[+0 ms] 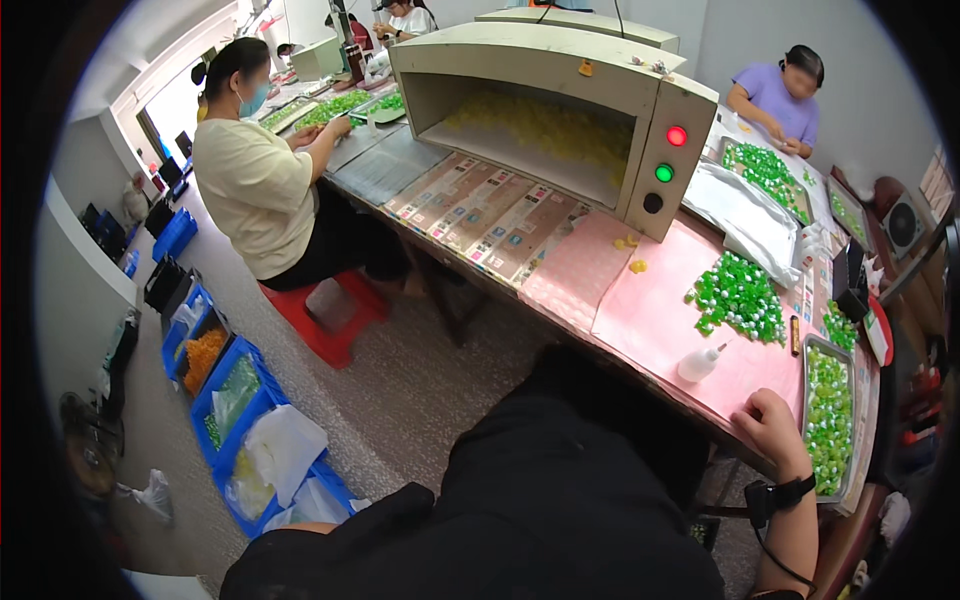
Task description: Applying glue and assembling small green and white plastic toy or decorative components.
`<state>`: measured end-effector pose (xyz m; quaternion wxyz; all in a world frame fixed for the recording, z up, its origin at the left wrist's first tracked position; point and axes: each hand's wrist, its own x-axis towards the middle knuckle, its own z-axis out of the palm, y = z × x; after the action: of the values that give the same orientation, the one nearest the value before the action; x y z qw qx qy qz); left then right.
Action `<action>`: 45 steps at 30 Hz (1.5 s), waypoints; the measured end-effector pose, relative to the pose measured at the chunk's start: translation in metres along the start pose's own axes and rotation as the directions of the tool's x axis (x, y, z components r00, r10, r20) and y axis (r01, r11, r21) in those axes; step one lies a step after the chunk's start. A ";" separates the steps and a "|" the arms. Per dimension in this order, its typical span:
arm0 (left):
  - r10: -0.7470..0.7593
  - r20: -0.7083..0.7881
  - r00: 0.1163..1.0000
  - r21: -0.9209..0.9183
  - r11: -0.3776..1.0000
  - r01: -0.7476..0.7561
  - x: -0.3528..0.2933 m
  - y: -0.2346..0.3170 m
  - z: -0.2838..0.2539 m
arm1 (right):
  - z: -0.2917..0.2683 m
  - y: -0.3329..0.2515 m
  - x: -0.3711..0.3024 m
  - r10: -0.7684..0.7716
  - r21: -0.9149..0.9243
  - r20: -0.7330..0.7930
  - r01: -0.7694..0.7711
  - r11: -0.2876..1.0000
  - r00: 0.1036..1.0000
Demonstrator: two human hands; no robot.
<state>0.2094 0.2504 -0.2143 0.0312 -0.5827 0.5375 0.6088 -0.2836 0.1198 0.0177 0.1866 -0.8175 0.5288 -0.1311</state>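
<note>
My right hand (768,422) rests at the table's near edge, its fingers curled into a loose fist with nothing seen in them. A black band with a small device and cable is on that wrist. Close by stands a small white squeeze bottle (700,363) with a thin tip. Beyond it a heap of green pieces with whitish beads (738,300) lies on a pink sheet (640,325). To the hand's right is a metal tray (808,400) full of green and yellowish pieces. My left hand is out of view; only a bit of bare arm shows at the lower left.
A beige box-shaped machine (560,45) with lit red and green lamps stands on the table. A co-worker in pale yellow (255,185) sits on a red stool (335,325); another in purple (785,105) works at the far right. Blue bins (262,400) line the floor at left.
</note>
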 end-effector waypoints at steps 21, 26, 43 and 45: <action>0.073 0.420 0.905 -0.565 0.801 0.198 0.120 0.073 -0.094 | -0.005 -0.050 -0.007 0.261 0.183 0.306 -0.326 0.928 0.915; 0.120 0.446 0.887 -0.665 0.708 0.239 0.148 0.082 -0.120 | 0.027 -0.057 -0.038 0.216 0.474 0.719 -0.693 0.543 0.660; 0.236 0.503 0.831 -0.819 0.439 0.371 0.219 0.101 -0.204 | 0.050 -0.037 -0.061 0.261 0.413 0.841 -0.874 0.258 0.474; 0.261 0.510 0.820 -0.825 0.418 0.380 0.226 0.107 -0.207 | 0.043 -0.040 -0.075 0.324 0.316 0.853 -0.899 0.305 0.410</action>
<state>0.2060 -0.0708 -0.2632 -0.1058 -0.3149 0.0645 0.9410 -0.2636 0.2108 -0.0043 0.7134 -0.3430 0.6094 0.0459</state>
